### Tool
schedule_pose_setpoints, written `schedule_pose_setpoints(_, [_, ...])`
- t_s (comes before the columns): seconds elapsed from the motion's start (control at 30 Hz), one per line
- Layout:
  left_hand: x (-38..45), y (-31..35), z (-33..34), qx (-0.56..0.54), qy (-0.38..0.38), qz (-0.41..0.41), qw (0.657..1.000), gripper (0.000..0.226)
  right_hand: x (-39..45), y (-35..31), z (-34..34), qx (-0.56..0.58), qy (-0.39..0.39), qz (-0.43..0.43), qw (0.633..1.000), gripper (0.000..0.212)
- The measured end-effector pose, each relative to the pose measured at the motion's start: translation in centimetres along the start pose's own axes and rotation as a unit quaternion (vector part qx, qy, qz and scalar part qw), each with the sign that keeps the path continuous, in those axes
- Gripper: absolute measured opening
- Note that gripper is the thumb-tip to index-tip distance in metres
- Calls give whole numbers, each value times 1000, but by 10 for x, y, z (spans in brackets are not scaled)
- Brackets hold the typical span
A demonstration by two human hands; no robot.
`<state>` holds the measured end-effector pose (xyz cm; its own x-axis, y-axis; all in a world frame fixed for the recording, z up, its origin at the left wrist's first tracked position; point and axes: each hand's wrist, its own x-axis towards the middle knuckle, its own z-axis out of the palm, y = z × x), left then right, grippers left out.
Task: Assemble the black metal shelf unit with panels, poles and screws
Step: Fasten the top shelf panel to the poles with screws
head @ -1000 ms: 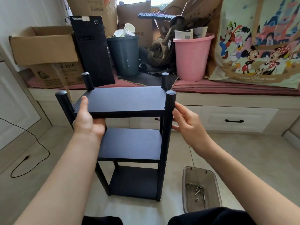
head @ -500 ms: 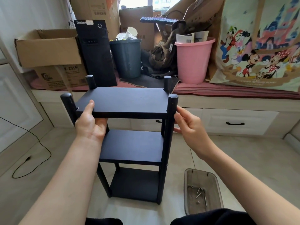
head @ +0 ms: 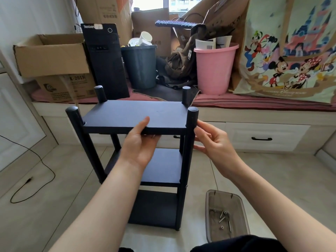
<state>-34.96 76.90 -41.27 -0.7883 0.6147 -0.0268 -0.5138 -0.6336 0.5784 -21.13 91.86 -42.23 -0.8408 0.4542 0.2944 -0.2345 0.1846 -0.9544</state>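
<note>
Shelf unit stands upright on the tiled floor in front of the person, three black panels stacked between four poles, just before a low window bench crowded with boxes and bins. The left hand grips the front edge of the top panel, thumb lying on the upper face and the other fingers tucked underneath, so it is clamped on the panel. The right hand sits at the near right pole, its fingers loosely curled and apart; they touch or nearly touch the pole, but I cannot tell whether they truly pinch it.

From where things stand, the frame looks nearly built, and the step seems to be seating or tightening that near right pole at the top panel. To do it well, the left hand should hold the panel level and steady while the right turns or presses the pole straight down its own axis, not at a slant, or the thread may bind. The near left pole leans outward a little in this wide view; that may only be the lens, yet it is worth checking by a gentle rock of the frame. Spare screws lie in the clear tray on the floor by the right forearm, near enough to reach without letting go of the panel.
</note>
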Motion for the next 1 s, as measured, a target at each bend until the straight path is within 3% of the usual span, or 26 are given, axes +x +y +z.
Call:
schedule_pose_setpoints(0.4, [-1,-3,7,-10,-8,2,1000,20,-1,-1,-1,0,20,-1,1000,45])
schedule_pose_setpoints(0.53, [-2,-1,9,-10,-3,1,1000,18,-4,-9,-4,-100,85,-42,991,27])
schedule_pose_setpoints(0.67, [-2,-1,10,-12,-1,0,1000,19,-6,-15,-5,-248,118,-106,955,19])
schedule_pose_setpoints(0.87, [-3,-2,9,-9,-6,0,1000,20,-10,-17,0,-280,132,-143,940,10])
schedule_pose_setpoints(1.0, [-3,-2,8,-6,-14,-1,1000,18,-11,-16,2,-269,148,-123,944,10])
